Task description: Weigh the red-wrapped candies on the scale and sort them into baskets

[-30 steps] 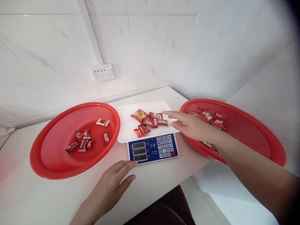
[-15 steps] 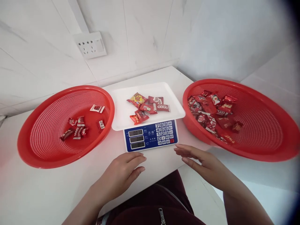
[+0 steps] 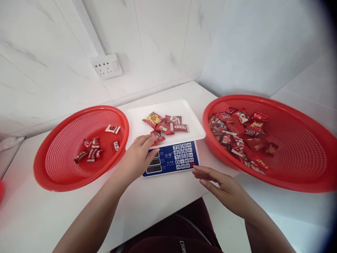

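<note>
Head view: left hand [image 3: 137,158] spread reaching candies [image 3: 164,125]; right hand [image 3: 223,188] spread at table edge [image 3: 168,207].

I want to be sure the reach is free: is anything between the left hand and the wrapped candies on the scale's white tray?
Nothing visible. The left hand lies over the scale's display, fingertips at the nearest of the wrapped candies on the white tray. The right hand is off to the side, apart.
</note>
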Available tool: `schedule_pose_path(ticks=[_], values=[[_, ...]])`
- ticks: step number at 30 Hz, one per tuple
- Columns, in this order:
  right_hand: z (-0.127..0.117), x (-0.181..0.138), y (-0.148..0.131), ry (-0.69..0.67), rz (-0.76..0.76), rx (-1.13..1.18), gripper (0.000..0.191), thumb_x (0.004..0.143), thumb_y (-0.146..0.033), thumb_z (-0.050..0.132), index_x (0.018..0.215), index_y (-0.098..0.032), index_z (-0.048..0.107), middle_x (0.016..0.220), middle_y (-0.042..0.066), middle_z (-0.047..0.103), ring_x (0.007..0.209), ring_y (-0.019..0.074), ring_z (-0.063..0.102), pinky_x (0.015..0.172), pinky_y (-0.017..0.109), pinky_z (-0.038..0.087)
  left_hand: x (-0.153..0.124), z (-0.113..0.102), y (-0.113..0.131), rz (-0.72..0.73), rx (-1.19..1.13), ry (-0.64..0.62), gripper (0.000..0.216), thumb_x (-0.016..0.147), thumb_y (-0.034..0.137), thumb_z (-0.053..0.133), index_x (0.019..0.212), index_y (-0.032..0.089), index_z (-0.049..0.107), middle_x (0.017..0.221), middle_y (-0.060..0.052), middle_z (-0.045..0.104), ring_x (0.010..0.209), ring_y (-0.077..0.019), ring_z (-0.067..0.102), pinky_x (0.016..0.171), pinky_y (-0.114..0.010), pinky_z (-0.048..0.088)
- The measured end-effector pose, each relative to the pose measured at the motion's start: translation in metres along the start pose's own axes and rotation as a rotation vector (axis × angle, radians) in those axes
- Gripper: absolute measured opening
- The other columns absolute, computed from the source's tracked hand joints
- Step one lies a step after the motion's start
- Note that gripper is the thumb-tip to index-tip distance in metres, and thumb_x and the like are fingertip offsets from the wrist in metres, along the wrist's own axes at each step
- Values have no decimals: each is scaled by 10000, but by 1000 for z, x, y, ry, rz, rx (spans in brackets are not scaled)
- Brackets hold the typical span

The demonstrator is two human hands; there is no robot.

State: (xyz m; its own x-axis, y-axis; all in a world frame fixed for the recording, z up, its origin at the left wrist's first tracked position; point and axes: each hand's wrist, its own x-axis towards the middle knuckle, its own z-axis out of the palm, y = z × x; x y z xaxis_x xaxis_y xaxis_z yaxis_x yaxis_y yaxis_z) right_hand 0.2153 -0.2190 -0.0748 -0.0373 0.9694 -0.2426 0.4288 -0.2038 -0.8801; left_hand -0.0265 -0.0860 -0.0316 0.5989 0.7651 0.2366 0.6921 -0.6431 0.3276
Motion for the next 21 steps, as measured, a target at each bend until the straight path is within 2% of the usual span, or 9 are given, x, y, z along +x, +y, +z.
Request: schedule_pose_path(ticks=[4,8,11,14,17,19,21], values=[[-1,-4,7,8,3,-10,447,853,-476,480,1252,-282,533,1192,83,626,1109,232,577,921,425,492,32,9,-1,-123,86,-86,457,877,358,491,1294,175,455,1214,-107,577,1141,-291,491,878,-448,460],[-5,-10,17,22,26,-30,424,848,-476,486,1219,-285,556,1178,78,636,1093,236,588,906,420,503,42,11,-6,-162,77,-84,330,875,269,485,1188,195,563,1139,-91,604,1061,-260,547,856,-390,473],[-8,-12,22,15,25,-26,421,850,-466,488,1219,-275,557,1179,71,637,1092,226,589,933,409,487,42,4,-11,-181,55,-30,288,868,206,479,1130,192,597,1095,-75,616,966,-205,592,839,-326,479],[-7,-9,21,2,35,-7,420,854,-467,482,1221,-276,553,1184,76,631,1104,230,580,911,407,501,34,-12,-10,-234,-1,86,266,867,233,488,1102,206,612,1026,-54,634,802,-157,602,753,-293,493],[0,-4,14,-8,-9,39,414,856,-453,484,1224,-275,548,1166,85,635,1075,224,593,906,414,501,14,-25,8,-337,-246,139,242,835,331,557,1041,238,646,885,-15,663,652,-121,562,638,-262,488],[9,-2,8,-28,-81,87,431,852,-427,500,1260,-288,515,1185,85,619,1033,213,608,899,420,501,-5,-25,27,-360,-486,2,239,803,346,604,1016,257,661,847,-1,674,668,-122,576,628,-250,488],[19,-1,3,-82,-151,158,496,832,-403,539,1313,-308,458,1221,83,595,996,203,617,873,410,512,-26,-16,46,-308,-694,-248,208,780,321,635,977,270,679,879,3,683,742,-130,595,671,-249,483]])
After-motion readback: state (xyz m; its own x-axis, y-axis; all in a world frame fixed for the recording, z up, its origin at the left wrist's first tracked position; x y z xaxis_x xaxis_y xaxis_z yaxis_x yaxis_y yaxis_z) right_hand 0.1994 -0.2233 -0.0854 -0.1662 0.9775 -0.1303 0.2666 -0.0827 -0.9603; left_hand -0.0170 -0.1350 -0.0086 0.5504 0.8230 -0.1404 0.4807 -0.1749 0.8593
